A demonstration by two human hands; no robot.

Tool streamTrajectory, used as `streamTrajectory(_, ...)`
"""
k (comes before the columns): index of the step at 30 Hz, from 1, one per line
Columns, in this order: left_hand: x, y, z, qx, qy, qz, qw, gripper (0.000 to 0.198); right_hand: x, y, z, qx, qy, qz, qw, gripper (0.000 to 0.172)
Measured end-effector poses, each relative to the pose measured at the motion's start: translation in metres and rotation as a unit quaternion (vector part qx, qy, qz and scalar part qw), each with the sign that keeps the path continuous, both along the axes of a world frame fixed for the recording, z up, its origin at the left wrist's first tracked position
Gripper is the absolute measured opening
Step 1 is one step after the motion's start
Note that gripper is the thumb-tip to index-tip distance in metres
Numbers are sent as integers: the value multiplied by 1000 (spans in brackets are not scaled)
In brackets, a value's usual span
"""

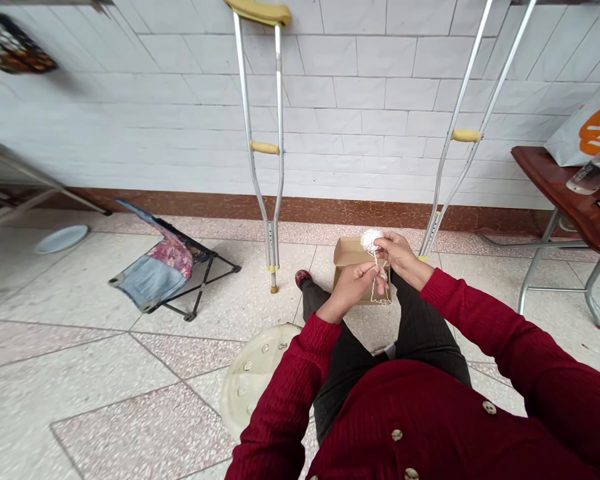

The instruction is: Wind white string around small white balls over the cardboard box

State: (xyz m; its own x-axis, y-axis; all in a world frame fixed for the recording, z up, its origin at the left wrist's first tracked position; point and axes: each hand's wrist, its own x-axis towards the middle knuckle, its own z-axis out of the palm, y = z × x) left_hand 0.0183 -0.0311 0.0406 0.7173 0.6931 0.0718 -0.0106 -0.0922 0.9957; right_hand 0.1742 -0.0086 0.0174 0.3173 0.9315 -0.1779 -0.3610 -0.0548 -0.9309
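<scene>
Red cardigan (pixel 430 427), hands (pixel 350 290) (pixel 400 257) w/ white yarn (pixel 371 240) over terrazzo floor (pixel 105 360), tiled wall (pixel 360 87) behind.

The left hand (pixel 349 290) pinches white string (pixel 379 268) from a ball of white yarn (pixel 371 241) in the right hand (pixel 401 257), just above a small brown cardboard box (pixel 347 254), and two metal crutches (pixel 264 147) stand by the white tile wall (pixel 360 87) ahead.

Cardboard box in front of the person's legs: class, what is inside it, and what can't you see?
The open box shows only bare cardboard inside, with white string hanging in front. The left hand and right hand cover the rest, so anything beneath them is hidden.
</scene>
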Motion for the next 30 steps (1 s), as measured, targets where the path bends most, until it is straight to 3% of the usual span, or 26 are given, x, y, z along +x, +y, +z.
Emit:
streamTrajectory(5, 4, -7, 7, -56, -50, 2, 997, 28, 1, 14, -7, 46, -87, -65, 993, 36)
streamTrajectory(11, -15, -13, -27, -63, -5, -9, 998, 31, 16, 26, 15, 17, -52, -98, 994, 30)
streamTrajectory(15, -25, -12, -57, -1, 74, -19, 997, 33, 13, 14, 36, 19, 10, -48, 999, 20)
streamTrajectory(18, -29, 7, -68, 76, 160, 20, 984, 38, 3, -15, 42, 7, 44, 54, 998, 13)
streamTrajectory(21, -31, 37, -61, 165, 242, 88, 952, 39, -9, -53, 26, -67, 16, 169, 983, 19)
streamTrajectory(24, -27, 58, -40, 304, 312, 102, 894, 32, -16, -79, -8, -137, -33, 183, 973, 16)
streamTrajectory(28, -12, 56, -13, 463, 360, 83, 806, 25, -14, -72, -43, -162, -81, 155, 971, 15)
streamTrajectory(30, -5, 45, -6, 479, 359, 84, 797, 26, -10, -53, -49, -151, -95, 123, 976, 16)
